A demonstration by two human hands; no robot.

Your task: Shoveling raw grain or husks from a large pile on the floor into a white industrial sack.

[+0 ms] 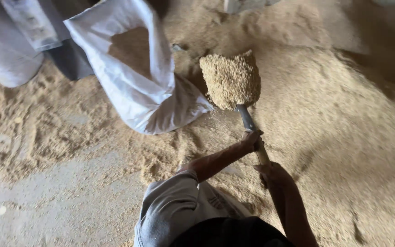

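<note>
White woven sack, upper left of frame, mouth held open, tan grain inside. Second pale sack at far upper left corner. Shovel, centre top, blade heaped with tan husk-like grain, just right of the sack. Left hand wrapped around the shaft; right hand gripping lower down. Loose grain pile covers the floor.

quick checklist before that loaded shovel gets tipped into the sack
1. Both hands on the handle: left hand forward, right hand behind: ok.
2. Shovel loaded: heaped with grain, some trickling off: ok.
3. Sack mouth open: ok, partly filled.
4. Blade over the mouth: not ok, it is to the right of the sack.
5. Who or what holds the sack open: cannot tell.
</note>
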